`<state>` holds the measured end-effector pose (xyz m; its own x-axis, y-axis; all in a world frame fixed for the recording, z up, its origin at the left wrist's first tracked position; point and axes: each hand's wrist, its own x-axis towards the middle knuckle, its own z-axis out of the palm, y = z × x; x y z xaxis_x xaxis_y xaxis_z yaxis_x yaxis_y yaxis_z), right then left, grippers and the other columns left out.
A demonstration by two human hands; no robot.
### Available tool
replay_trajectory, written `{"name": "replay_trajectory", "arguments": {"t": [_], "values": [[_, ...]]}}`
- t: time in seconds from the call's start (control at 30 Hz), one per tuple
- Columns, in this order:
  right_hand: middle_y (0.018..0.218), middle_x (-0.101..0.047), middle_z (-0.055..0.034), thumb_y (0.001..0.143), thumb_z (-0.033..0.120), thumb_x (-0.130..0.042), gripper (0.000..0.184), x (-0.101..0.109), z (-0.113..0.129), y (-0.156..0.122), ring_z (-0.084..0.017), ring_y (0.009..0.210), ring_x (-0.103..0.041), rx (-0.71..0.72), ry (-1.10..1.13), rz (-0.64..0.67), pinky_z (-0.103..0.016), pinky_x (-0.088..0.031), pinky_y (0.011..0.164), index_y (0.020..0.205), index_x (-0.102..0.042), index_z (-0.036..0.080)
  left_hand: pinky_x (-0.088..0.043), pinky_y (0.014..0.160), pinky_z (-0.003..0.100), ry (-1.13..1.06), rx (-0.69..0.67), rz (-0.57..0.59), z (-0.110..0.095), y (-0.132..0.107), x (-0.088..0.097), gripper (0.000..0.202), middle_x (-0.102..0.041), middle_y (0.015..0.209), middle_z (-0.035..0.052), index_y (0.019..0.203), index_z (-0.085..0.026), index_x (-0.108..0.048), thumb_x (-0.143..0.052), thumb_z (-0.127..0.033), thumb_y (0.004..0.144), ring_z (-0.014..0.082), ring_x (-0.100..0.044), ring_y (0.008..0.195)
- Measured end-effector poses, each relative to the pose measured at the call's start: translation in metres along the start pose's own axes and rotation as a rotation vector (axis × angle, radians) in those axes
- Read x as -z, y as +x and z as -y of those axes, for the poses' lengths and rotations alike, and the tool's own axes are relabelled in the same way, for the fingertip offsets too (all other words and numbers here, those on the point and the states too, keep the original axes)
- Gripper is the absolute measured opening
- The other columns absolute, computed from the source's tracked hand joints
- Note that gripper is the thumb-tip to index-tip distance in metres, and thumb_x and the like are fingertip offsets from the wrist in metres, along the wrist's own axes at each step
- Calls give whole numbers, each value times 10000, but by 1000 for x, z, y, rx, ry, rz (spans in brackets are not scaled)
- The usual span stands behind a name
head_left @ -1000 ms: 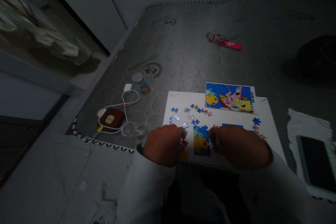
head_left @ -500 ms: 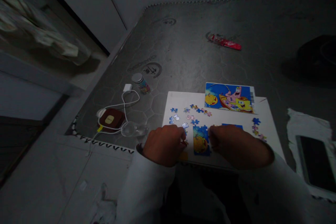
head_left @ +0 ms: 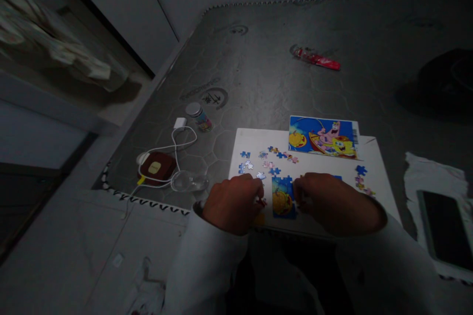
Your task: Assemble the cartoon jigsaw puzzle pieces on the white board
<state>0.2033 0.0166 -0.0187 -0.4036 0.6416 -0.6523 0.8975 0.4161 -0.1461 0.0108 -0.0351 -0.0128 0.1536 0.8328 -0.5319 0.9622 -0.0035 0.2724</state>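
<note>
- The left hand is held curled, with the fingers bent downward at the left edge of the assembled jigsaw section. Whether a piece is gripped cannot be told, as the fingers hide it.
- The right hand is also curled and half closed, with its fingertips drawn together at the section's right edge. Whether anything is held there cannot be told.
- The section, showing a yellow round shape on blue, is lying between the hands on a white board.
- Loose jigsaw pieces in blue and pink are scattered above the section, and more are placed near the board's right edge.
- A printed cartoon picture card is laid over the board's far edge.
- A grey quilted mattress is spread beneath the board.
- To the left, a dark red power bank is looped by a white cable, with a small jar and a clear plastic object close by.
- A red wrapper is lying farther off.
- To the right, a phone is resting on a white cloth.
</note>
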Motion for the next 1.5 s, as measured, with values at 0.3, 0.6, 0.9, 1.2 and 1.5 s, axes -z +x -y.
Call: {"name": "replay_trajectory", "arguments": {"t": [0.3,0.6,0.9,1.2,1.5], "values": [[985,-754,-122,855,108,-633,185,-12,-1,4,-237,852,-726,14,-8,-42,-301,-500,682,981,-738,193,-518,796,396,-7,-10,29,-3,3,0,114,-760,1102,11,1003,-284,-692,-662,-283,892,287,-708,1018],[901,-789,-17,893,183,-659,137,4,-17,-8,-203,836,-735,42,92,-192,-276,-493,681,895,-767,267,-481,722,369,20,-18,30,-5,0,3,179,-770,1018,34,978,-269,-677,-505,-315,985,273,-724,926],[1040,-802,-69,949,194,-569,263,7,-46,-5,-299,933,-751,-76,55,-460,-406,-556,790,1032,-808,264,-416,647,322,14,-29,-78,-5,2,2,169,-771,1002,6,987,-277,-655,-496,-336,990,248,-709,863],[916,-778,-42,891,161,-620,206,3,-44,15,-228,810,-721,-134,218,-464,-319,-493,686,1070,-698,225,-454,686,323,-86,-50,-150,-9,6,-3,125,-777,1013,-7,998,-281,-659,-562,-356,977,245,-721,892],[942,-796,-2,895,245,-653,140,5,-27,-2,-195,869,-717,197,218,-400,-297,-493,789,937,-784,272,-507,790,323,-342,-59,-179,-17,16,-13,198,-785,1000,-19,1151,-276,-600,-637,-282,957,218,-738,929]]}}
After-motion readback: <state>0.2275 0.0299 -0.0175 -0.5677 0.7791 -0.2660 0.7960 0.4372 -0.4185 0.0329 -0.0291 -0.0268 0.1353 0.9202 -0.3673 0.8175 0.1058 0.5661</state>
